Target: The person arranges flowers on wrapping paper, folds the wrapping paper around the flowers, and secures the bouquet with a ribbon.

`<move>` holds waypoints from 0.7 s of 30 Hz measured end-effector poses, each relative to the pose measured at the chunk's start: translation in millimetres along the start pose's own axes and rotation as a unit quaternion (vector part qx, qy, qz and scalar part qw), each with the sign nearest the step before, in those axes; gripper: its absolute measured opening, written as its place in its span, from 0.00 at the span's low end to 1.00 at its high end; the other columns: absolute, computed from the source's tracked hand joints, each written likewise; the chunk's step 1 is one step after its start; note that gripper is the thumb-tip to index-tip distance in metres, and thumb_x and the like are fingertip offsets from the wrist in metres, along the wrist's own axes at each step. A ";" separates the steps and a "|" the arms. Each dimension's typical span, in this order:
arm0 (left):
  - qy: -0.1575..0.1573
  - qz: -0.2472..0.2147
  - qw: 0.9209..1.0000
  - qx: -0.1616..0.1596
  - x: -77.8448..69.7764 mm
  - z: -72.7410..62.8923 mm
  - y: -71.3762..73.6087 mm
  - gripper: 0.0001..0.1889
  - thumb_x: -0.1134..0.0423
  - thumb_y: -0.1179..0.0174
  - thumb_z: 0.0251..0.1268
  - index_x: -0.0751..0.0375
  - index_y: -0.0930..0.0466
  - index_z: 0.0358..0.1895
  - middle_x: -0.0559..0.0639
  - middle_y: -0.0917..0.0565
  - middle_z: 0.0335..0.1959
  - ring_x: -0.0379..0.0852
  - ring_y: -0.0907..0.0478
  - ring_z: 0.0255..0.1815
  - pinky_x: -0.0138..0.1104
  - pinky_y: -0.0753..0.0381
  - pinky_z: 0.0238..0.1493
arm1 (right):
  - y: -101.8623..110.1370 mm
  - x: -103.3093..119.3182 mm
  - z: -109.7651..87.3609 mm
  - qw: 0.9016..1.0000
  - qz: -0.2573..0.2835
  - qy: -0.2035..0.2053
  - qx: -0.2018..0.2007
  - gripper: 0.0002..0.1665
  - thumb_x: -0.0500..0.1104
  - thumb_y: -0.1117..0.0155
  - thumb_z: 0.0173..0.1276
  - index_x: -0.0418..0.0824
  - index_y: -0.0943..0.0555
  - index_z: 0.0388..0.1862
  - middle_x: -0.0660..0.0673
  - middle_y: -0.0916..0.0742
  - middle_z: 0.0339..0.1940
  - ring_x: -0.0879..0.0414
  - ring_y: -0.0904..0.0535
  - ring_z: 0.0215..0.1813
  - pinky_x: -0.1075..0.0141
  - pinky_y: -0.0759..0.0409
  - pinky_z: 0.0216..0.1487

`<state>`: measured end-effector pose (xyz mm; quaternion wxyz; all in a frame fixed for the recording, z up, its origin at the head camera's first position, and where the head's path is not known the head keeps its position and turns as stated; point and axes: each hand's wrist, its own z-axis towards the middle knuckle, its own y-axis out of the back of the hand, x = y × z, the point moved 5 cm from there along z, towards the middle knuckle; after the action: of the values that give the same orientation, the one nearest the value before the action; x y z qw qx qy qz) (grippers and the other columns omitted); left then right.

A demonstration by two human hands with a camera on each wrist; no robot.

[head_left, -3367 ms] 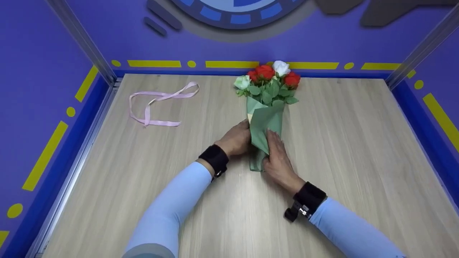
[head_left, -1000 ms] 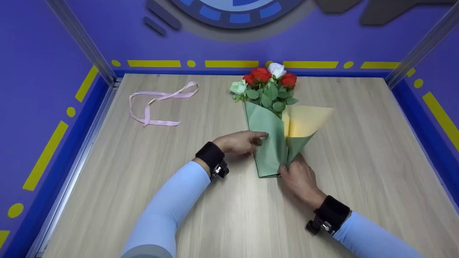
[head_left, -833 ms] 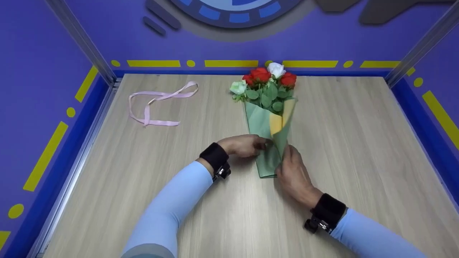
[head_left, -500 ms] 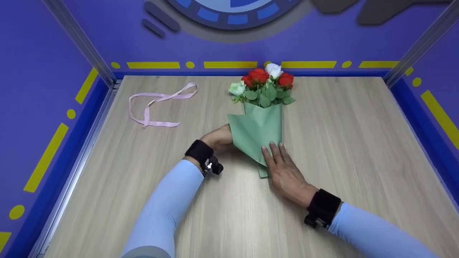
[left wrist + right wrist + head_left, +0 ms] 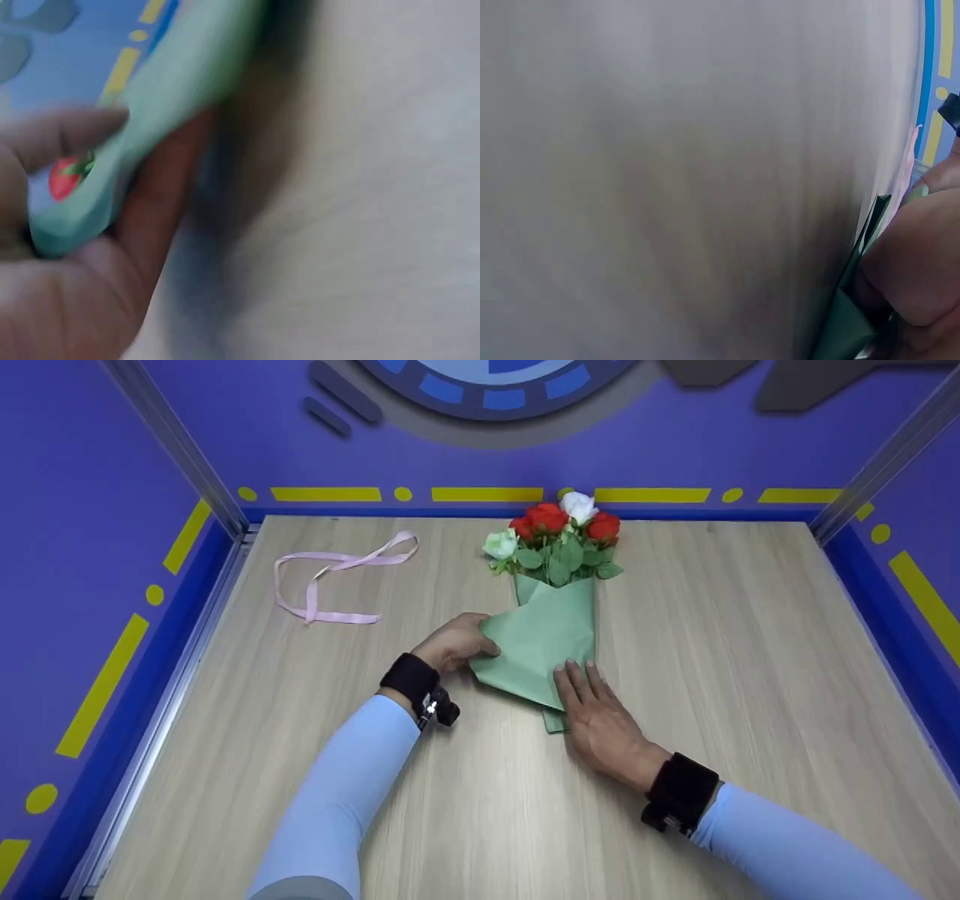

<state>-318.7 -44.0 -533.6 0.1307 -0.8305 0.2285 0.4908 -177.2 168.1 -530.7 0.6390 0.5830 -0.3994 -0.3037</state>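
Observation:
A bouquet of red and white roses [image 5: 547, 519], one pale green bloom [image 5: 501, 544] and green leaves lies at the back of the table, its stems inside green wrapping paper [image 5: 541, 634]. The loose flap of the paper spreads to the left across the front. My left hand [image 5: 456, 642] pinches that flap's left edge, thumb on top; in the left wrist view the paper [image 5: 176, 82] runs between thumb and fingers. My right hand [image 5: 604, 727] rests with straight fingers on the wrapper's lower right side. Its fingertips are out of sight in the right wrist view.
A pink ribbon [image 5: 341, 618] lies loosely looped on the wooden table [image 5: 480, 810] at the back left. Purple-blue panels [image 5: 480, 465] with yellow marks stand along the back and both sides.
The right flap, earlier raised with its yellow inside showing, has been folded leftward over the bouquet. My left hand now holds its edge, and my right hand has flattened onto the paper.

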 end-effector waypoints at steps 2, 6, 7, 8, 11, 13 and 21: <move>-0.002 0.031 0.999 -0.023 0.4 2.5 -0.8 0.32 0.82 0.37 0.61 0.70 0.27 0.72 0.61 0.25 0.70 0.54 0.26 0.68 0.44 0.23 0.70 | 2.7 -3.3 -4.0 0.999 0.003 0.012 -0.032 0.34 0.32 0.55 0.80 0.21 0.45 0.81 0.18 0.39 0.80 0.23 0.44 0.82 0.38 0.37 0.79; 0.003 0.046 0.998 -0.035 1.3 4.2 -2.4 0.28 0.84 0.38 0.59 0.69 0.21 0.65 0.60 0.22 0.66 0.52 0.24 0.61 0.44 0.21 0.66 | 10.4 -10.0 -17.2 0.994 -0.047 0.034 -0.096 0.33 0.31 0.45 0.75 0.24 0.35 0.78 0.21 0.30 0.76 0.27 0.33 0.78 0.37 0.27 0.71; 0.003 0.043 0.998 -0.034 1.2 4.5 -2.8 0.27 0.84 0.38 0.59 0.70 0.21 0.63 0.59 0.21 0.65 0.51 0.24 0.60 0.43 0.20 0.65 | 13.2 -10.4 -20.9 0.990 -0.067 0.045 -0.115 0.33 0.31 0.41 0.74 0.26 0.32 0.76 0.24 0.26 0.74 0.29 0.29 0.75 0.38 0.24 0.68; 0.002 0.044 0.998 -0.035 1.0 4.5 -2.8 0.25 0.84 0.38 0.59 0.70 0.20 0.61 0.58 0.21 0.63 0.50 0.24 0.59 0.42 0.20 0.64 | 15.4 -10.1 -24.6 0.987 -0.085 0.057 -0.127 0.32 0.32 0.38 0.72 0.27 0.29 0.74 0.26 0.23 0.71 0.31 0.26 0.73 0.38 0.21 0.66; -0.003 0.048 0.998 -0.039 0.0 3.8 -2.3 0.22 0.84 0.38 0.58 0.69 0.19 0.56 0.55 0.21 0.56 0.49 0.24 0.54 0.38 0.20 0.58 | 18.1 -7.2 -33.0 0.977 -0.128 0.094 -0.142 0.29 0.32 0.32 0.69 0.29 0.24 0.69 0.30 0.17 0.65 0.36 0.19 0.67 0.44 0.18 0.64; -0.008 0.053 0.998 -0.040 -0.4 4.0 -2.3 0.20 0.84 0.38 0.58 0.70 0.20 0.54 0.54 0.22 0.53 0.49 0.25 0.52 0.37 0.20 0.54 | 16.4 -4.7 -36.3 0.973 -0.152 0.116 -0.132 0.28 0.30 0.33 0.68 0.27 0.22 0.67 0.30 0.15 0.62 0.38 0.17 0.65 0.48 0.18 0.65; -0.037 0.281 0.954 -0.099 -16.8 -5.4 -8.7 0.42 0.72 0.29 0.59 0.61 0.34 0.78 0.63 0.26 0.72 0.55 0.27 0.67 0.42 0.24 0.66 | 10.9 0.1 -38.6 0.963 -0.222 0.141 -0.069 0.30 0.31 0.33 0.66 0.20 0.23 0.66 0.27 0.15 0.62 0.40 0.17 0.66 0.57 0.19 0.67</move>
<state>-317.1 -34.6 -516.4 -0.0872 -0.7227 0.3984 0.5581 -144.7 188.9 -520.0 0.6439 0.6486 -0.1445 -0.3792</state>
